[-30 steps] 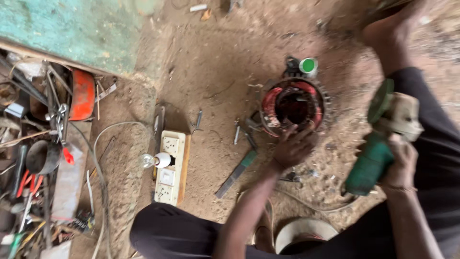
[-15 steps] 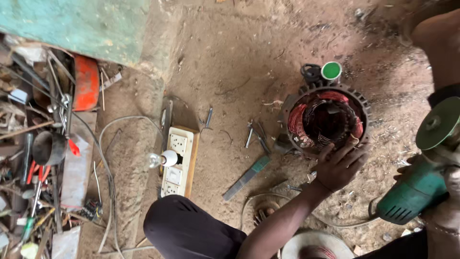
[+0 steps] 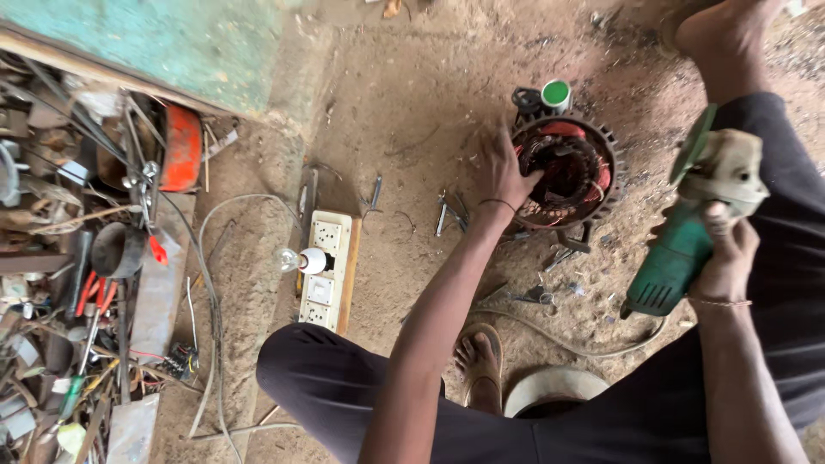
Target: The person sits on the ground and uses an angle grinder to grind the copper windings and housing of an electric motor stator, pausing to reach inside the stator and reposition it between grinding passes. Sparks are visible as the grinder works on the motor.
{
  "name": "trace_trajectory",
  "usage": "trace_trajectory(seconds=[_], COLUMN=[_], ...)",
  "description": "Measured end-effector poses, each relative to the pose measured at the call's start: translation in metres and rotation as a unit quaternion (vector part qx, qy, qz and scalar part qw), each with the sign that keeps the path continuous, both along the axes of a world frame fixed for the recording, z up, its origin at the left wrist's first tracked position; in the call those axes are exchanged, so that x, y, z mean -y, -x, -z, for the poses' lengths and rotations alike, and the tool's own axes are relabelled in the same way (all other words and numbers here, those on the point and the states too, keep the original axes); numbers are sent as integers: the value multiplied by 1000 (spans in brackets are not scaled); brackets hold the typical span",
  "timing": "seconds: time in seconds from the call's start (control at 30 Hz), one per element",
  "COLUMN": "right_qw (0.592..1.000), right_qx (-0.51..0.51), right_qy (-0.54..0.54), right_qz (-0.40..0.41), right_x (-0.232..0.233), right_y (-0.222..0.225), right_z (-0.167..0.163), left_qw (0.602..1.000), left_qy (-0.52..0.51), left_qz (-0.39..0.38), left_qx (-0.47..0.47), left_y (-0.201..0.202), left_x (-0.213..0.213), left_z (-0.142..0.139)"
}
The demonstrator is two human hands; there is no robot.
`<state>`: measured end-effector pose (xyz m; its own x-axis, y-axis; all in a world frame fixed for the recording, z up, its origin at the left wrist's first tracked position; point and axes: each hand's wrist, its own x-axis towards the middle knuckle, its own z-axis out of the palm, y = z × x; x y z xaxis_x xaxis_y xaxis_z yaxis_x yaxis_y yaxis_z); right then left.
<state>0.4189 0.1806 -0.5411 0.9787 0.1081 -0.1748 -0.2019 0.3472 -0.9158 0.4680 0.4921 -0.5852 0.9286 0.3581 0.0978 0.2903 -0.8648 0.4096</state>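
Observation:
A round motor stator (image 3: 569, 170) with red windings stands on the dirt floor. My left hand (image 3: 503, 173) rests on its left rim, fingers curled over the edge. My right hand (image 3: 727, 251) grips the green body of an angle grinder (image 3: 694, 225), held up at the right, away from the stator, its disc end pointing up. The grinder's cable (image 3: 563, 337) trails across the ground below the stator. A small green-capped container (image 3: 556, 94) sits just behind the stator.
A white socket board (image 3: 326, 269) with a light bulb (image 3: 298, 259) lies on the floor at centre left. A heap of tools, wires and metal scrap (image 3: 94, 258) fills the left side under a teal wall (image 3: 155, 43). My sandalled foot (image 3: 478, 361) is below.
The view has shifted. My left hand moved from the stator's lower edge to its left rim. The grinder rose higher at the right.

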Motion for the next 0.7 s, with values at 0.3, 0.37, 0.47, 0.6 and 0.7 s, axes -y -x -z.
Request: trace_trajectory(seconds=[0.3, 0.37, 0.47, 0.6, 0.7], right_qw=[999, 999, 999, 999, 999], right_qx=[-38, -42, -43, -36, -43], right_qy=[-13, -10, 7, 27, 31], right_qz=[2, 0, -6, -16, -13], right_x=[10, 12, 13, 12, 11], right_y=[7, 7, 6, 5, 5], right_z=[-7, -10, -15, -18, -18], left_qw=[996, 997, 998, 998, 998], left_qy=[-79, -27, -3, -10, 1], left_qz=[-28, -21, 13, 55, 53], left_qx=[-12, -65, -54, 31, 21], left_y=[9, 8, 9, 13, 12], left_x=[15, 14, 8, 0, -6], left_z=[23, 11, 0, 7, 20])
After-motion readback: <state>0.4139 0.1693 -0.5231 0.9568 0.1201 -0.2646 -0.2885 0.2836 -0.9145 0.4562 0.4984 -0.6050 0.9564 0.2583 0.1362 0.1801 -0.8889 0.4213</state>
